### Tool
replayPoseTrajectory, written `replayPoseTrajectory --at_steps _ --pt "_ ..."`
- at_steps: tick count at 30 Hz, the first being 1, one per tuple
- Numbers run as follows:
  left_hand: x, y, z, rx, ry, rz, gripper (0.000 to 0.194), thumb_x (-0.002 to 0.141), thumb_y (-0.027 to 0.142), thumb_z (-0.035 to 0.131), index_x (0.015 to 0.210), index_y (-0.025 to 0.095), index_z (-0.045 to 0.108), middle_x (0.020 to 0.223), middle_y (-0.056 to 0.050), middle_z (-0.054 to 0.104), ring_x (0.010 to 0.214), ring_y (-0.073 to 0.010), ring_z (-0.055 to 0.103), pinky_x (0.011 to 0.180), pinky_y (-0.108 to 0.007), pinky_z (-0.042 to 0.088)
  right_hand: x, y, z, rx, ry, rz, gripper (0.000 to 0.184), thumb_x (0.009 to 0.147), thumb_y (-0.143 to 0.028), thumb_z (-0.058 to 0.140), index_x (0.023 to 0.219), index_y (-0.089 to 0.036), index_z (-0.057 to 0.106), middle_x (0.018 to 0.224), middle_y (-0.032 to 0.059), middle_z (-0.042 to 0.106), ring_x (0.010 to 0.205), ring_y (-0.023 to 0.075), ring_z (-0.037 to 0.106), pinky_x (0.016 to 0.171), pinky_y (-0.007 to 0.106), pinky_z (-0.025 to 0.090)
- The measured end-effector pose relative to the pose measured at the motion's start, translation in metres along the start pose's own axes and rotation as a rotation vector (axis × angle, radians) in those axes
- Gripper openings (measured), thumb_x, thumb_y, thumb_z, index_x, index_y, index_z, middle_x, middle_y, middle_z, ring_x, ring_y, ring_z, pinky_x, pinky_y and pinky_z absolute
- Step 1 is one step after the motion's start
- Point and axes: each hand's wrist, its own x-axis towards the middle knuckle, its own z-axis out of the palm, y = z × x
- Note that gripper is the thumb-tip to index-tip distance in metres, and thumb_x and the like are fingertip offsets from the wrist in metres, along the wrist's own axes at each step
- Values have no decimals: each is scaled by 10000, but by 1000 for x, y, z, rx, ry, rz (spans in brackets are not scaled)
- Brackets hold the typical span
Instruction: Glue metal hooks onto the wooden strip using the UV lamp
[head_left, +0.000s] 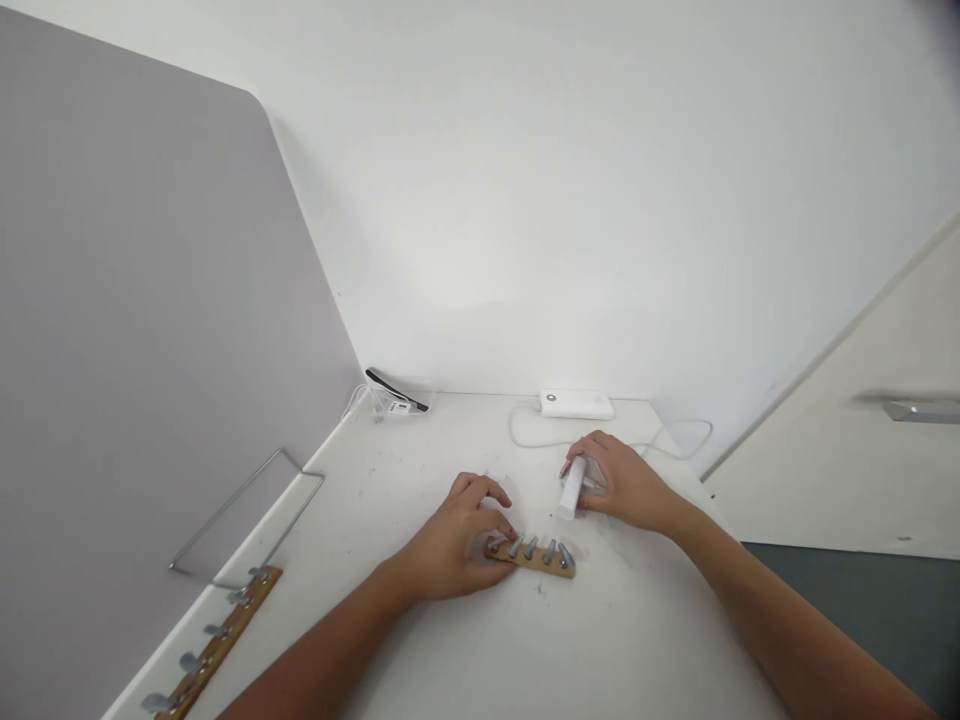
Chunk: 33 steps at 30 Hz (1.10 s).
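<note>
A short wooden hook rail (534, 558) with several grey metal hooks lies on the white tabletop (480, 650). My left hand (469, 540) is closed on its left end, thumb along the near edge and fingertips at the far side. Farther back and to the right, my right hand (616, 480) is closed around a white stick-like block (571, 488). The block tilts, its lower end pointing toward the rail. Its exact kind I cannot make out, and my fingers hide part of it.
Another wooden hook rail (225, 645) lies at the left edge beside a bent wire frame (247, 510). At the back sit a white device (576, 404) with a cable (525, 440) and a clear holder (401, 400). A grey panel (165, 300) stands left.
</note>
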Motion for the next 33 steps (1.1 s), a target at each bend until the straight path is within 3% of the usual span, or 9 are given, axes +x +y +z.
replayPoseTrajectory --at_steps 16,33 --pt "5 3 5 19 -4 -19 150 793 225 792 931 227 734 1042 -68 680 1068 -263 531 897 -367 501 0 -1 -1 17 -20 -3 390 754 -376 823 1104 -315 662 1172 41 631 1066 282 609 932 431 488" --pt "4 2 6 6 12 -17 44 833 217 735 871 232 718 1020 -64 689 1094 -266 532 873 -362 513 -1 1 0 34 -36 -1 381 769 -380 810 1115 -329 659 1185 31 621 1077 280 611 923 421 496"
